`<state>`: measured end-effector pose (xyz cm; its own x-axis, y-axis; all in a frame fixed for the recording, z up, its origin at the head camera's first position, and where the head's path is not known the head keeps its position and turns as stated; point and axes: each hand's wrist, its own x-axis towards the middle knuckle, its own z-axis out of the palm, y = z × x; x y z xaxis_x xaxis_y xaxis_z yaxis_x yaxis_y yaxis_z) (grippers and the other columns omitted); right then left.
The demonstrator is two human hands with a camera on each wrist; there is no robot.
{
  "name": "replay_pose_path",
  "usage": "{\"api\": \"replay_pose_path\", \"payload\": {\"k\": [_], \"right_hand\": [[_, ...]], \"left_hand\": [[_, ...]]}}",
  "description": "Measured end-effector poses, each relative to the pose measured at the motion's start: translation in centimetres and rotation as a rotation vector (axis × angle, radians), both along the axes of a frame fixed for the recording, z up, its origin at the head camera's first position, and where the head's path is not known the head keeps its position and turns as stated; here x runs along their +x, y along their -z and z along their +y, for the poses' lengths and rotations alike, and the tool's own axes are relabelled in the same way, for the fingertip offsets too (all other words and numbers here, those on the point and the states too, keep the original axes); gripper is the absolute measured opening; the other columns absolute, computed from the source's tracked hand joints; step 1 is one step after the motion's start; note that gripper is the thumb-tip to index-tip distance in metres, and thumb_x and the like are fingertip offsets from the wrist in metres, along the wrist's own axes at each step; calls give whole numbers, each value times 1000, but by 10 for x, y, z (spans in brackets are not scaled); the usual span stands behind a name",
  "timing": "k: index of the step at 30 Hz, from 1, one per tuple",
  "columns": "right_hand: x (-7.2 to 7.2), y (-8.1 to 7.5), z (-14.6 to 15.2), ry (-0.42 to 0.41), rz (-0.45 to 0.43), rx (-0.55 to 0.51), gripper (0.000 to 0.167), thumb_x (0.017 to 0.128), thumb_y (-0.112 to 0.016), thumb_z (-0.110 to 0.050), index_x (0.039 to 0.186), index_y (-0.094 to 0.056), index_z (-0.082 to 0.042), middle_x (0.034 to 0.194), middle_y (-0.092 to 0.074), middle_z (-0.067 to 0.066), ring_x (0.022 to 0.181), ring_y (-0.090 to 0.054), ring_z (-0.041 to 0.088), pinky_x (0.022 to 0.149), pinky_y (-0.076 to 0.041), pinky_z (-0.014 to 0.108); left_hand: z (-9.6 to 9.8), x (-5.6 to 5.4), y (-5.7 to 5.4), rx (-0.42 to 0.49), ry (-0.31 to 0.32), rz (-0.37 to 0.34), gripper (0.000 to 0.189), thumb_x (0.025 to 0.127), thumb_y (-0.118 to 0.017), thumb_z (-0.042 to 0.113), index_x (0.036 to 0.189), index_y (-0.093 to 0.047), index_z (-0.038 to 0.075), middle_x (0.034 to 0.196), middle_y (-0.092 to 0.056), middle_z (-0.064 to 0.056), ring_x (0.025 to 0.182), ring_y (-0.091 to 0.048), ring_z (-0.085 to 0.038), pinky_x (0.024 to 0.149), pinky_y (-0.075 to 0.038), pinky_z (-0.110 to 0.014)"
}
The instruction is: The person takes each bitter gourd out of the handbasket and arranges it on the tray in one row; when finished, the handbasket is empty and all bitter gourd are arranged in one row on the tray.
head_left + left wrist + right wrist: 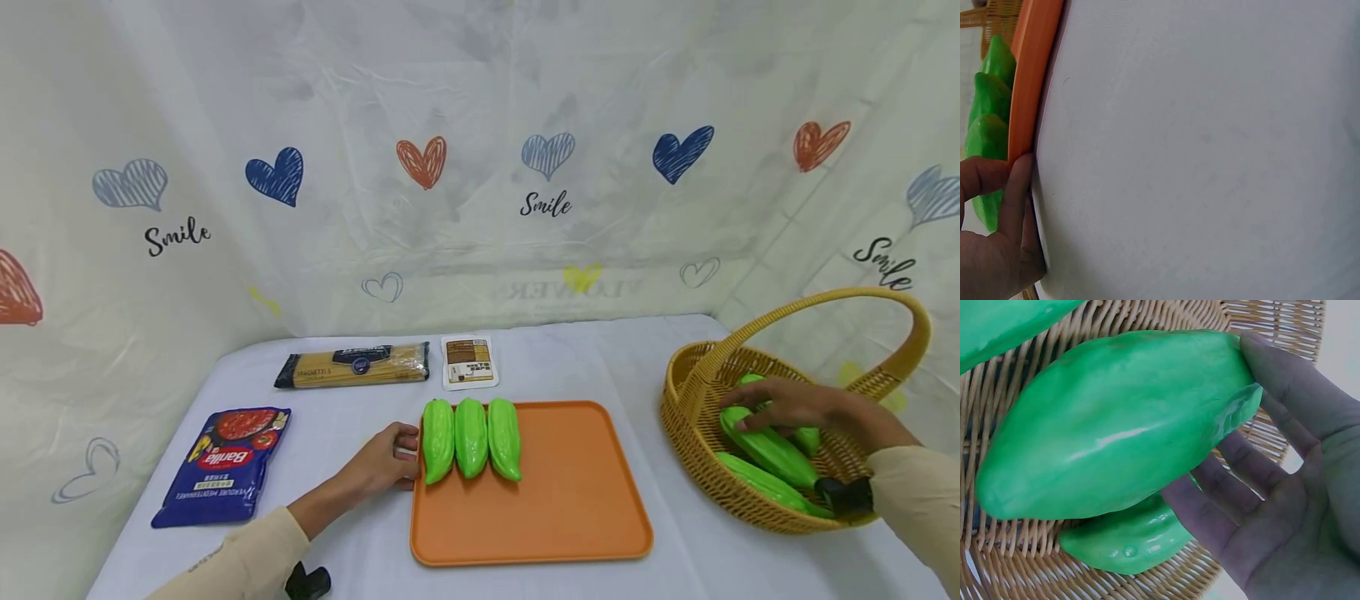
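My left hand (386,462) pinches the left rim of an orange tray (570,492); in the left wrist view, thumb and fingers meet at the tray's edge (1027,94). Three long, glossy green fruits, pointed at one end, lie side by side on the tray's left half; the middle fruit (471,437) is one. Inside the wicker basket (693,458) at the right, my right hand (798,406) grips one end of a similar green fruit (1116,431), thumb above and fingers beneath. Other green fruits, such as the lower fruit (1129,540), lie around it, partly hidden.
A blue sauce pouch (225,467) lies at the table's left. Farther back are a spaghetti packet (360,367) and a small white-edged packet (470,362). The basket's tall arched handle (817,304) rises beside my right wrist. A printed curtain (480,233) hangs behind the table.
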<state>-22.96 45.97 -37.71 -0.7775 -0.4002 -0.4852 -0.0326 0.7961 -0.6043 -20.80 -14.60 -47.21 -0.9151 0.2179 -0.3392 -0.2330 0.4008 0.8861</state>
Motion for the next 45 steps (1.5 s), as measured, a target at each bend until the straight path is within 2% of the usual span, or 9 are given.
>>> {"api": "replay_pose_path", "payload": {"k": [4,6,8,13,15,25,36,39,45], "right_hand": [[0,-3,-2,9,28,-9,59,96,-65,-22,142,-47,9,144,-40,39,109,-59,19,75,-59,41],[1,-6,-3,2,48,-7,58,97,-64,-23,142,-47,9,145,-40,39,105,-58,11,73,-58,37],[3,-8,-4,9,60,-10,58,97,-64,-23,143,-46,9,146,-38,39,107,-59,14,73,-58,37],[6,-12,-9,24,72,-27,59,99,-62,-24,145,-44,7,150,-28,42,125,-51,50,79,-60,49],[7,-14,-10,20,84,-32,58,100,-60,-24,146,-43,6,151,-28,41,127,-46,56,79,-60,52],[13,-23,-16,33,155,-42,53,101,-58,-26,146,-47,0,151,-35,37,127,-49,47,78,-60,46],[22,-30,-24,68,126,-93,54,102,-55,-26,149,-43,-2,156,-27,36,128,-51,44,82,-58,49],[24,-32,-24,80,116,-94,53,103,-54,-27,150,-43,-5,157,-25,35,127,-53,34,82,-58,46],[29,-33,-24,82,118,-89,51,103,-53,-28,150,-45,-8,156,-30,33,110,-52,-7,78,-56,32]], "left_hand": [[0,0,0,-3,0,-2,68,76,-72,-2,139,-47,-1,123,-56,-15,100,-62,-23,72,-64,-37],[0,0,0,-6,0,0,68,75,-72,-2,139,-47,-1,123,-56,-15,100,-62,-23,72,-64,-36],[0,0,0,-6,0,0,68,75,-72,-2,139,-47,-1,122,-56,-15,100,-62,-23,72,-64,-36],[1,-1,-1,-8,-1,1,69,75,-72,-2,139,-47,-1,122,-56,-15,101,-61,-23,72,-64,-36],[1,-1,-1,-12,-4,-1,68,75,-72,-2,139,-47,-1,122,-56,-15,100,-61,-23,72,-64,-36],[1,-1,-1,-18,-3,-3,68,76,-73,-2,139,-47,-1,122,-56,-15,98,-63,-22,72,-64,-36],[0,0,0,-12,-8,6,67,76,-72,-3,138,-48,-2,122,-56,-15,101,-62,-23,71,-64,-36],[0,0,0,-9,-5,12,67,76,-72,-3,138,-47,-2,122,-55,-16,101,-61,-24,71,-64,-37],[0,0,-1,-5,1,8,66,77,-72,-2,138,-47,-2,122,-55,-15,100,-61,-24,71,-64,-36]]}}
